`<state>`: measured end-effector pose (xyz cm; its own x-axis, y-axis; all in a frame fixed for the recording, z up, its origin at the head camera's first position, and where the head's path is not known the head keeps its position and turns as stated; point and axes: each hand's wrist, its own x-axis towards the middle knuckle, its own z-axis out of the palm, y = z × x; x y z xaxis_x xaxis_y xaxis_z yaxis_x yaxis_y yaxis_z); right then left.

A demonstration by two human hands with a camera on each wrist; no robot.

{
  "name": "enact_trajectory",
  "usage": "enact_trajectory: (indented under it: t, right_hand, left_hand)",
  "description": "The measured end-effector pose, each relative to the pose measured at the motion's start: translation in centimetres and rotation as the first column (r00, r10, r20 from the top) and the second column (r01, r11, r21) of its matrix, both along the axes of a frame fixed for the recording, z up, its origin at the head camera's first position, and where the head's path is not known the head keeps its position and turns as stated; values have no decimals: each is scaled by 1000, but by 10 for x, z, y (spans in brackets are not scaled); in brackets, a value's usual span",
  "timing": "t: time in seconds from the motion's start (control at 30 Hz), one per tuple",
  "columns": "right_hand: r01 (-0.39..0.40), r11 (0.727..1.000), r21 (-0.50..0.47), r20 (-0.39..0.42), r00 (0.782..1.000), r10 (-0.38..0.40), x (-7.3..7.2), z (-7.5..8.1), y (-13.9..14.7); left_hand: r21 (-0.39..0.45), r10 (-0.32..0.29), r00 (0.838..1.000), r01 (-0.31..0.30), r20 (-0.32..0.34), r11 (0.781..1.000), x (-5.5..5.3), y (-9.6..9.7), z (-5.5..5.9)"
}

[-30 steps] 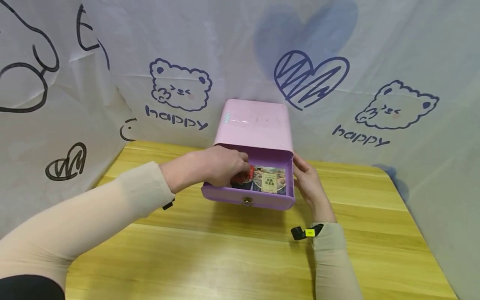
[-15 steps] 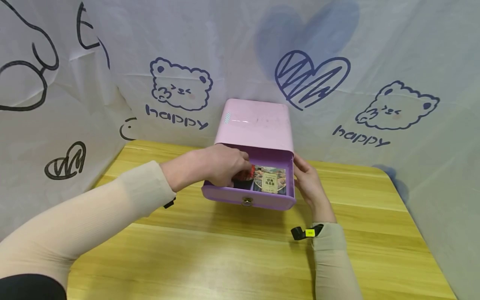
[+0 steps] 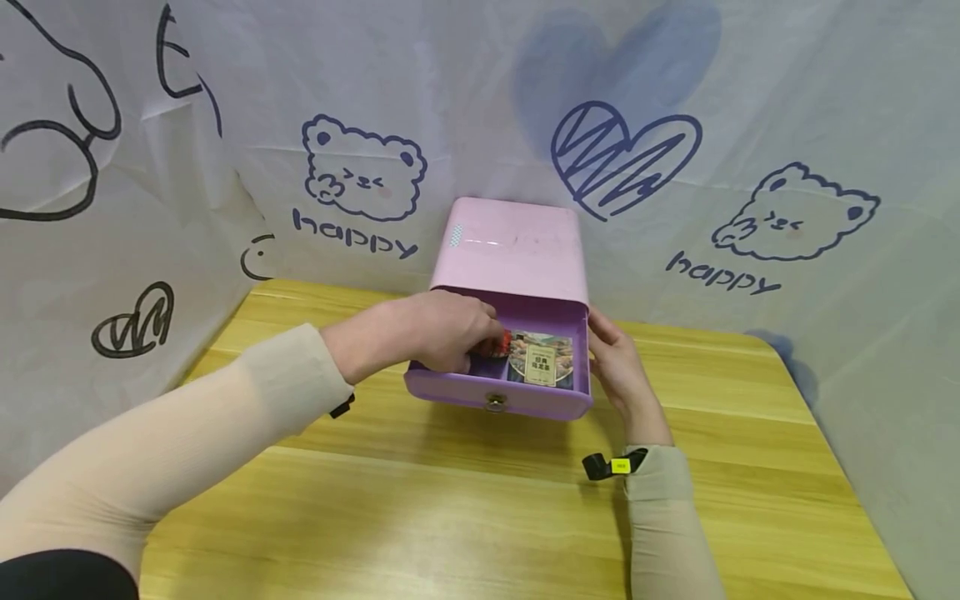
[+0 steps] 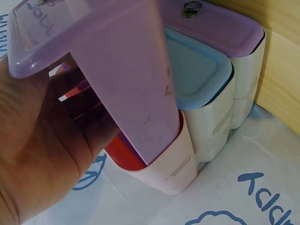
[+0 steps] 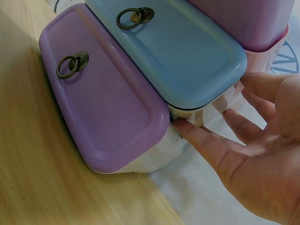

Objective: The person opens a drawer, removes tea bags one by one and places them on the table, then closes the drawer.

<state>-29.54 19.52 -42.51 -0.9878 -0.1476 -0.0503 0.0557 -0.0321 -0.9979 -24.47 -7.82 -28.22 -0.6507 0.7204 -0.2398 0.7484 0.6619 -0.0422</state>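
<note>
A purple drawer with a brass ring pull stands pulled out of a pink cabinet. My left hand reaches over its left wall, fingers curled down at a red packet that they largely cover. In the left wrist view, the hand hooks over the drawer side with its fingers in shadow. The drawer's right half holds a tea packet with a landscape print and a pale label. Fairly straight fingers of my right hand rest against the cabinet's right side.
Below the open drawer sit a blue drawer and another purple drawer, both pushed in, each with a ring pull. The cabinet stands at the back of a wooden table, close to a printed white cloth.
Under my left hand the red packet has lifted and shifted backward; its dark lower part has gone from view and purple drawer floor shows there. My right hand stays in place.
</note>
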Motion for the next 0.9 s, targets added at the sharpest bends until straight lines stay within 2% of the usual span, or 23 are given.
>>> enact_trajectory:
  t: [0.23,0.43,0.9]
  right_hand:
    - [0,1000,-14,-1,1000,0,0,-1,0]
    - [-3,1000,-20,-6,1000,3,-1,-1,0]
    - [-10,1000,-30,-5,1000,10,0,-1,0]
  left_hand:
    - [46,5,1000,-5,-4,999,0,-2,-3]
    - [114,-16,1000,18,-23,993,0,-5,-5]
    - [225,18,992,10,-125,974,-1,-11,-14]
